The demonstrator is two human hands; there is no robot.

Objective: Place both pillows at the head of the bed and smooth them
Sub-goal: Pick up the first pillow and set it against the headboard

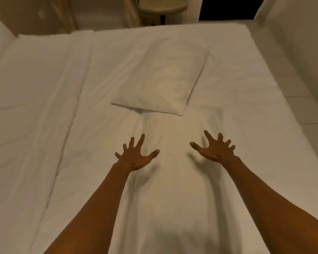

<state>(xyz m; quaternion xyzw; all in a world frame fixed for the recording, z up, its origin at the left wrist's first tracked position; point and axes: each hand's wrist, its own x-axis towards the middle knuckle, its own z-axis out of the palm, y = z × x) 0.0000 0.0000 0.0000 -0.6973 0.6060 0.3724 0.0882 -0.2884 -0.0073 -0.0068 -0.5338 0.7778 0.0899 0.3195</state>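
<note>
1. A soft white rectangular fabric pillow [162,79] lies flat on the white cotton bed [35,110], in the middle of its width and toward the far edge. Its cover is lightly creased and its near corners are crisp.
2. That pillow's long axis runs from the near edge toward the far edge of the bed, tilted slightly to the right; its near short edge faces the hands.
3. A second white pillow-shaped mound [174,180], smooth with shallow folds, lies nearer the near edge of the bed. Its far end touches or slightly tucks under the first pillow's near edge. Its long axis also runs near to far.
4. The left hand [136,158] is the left grip: fingers fanned wide, palm down, holding nothing, low over the mound's left side. I cannot tell whether it presses the fabric.
5. The right hand [215,149], the right grip, is likewise splayed and empty, fingertips a little curled, over the mound's right side.
6. A rumpled white duvet [26,79] covers the left part of the bed, with long folds.
7. A pale stool [163,8] stands beyond the far edge.
</note>
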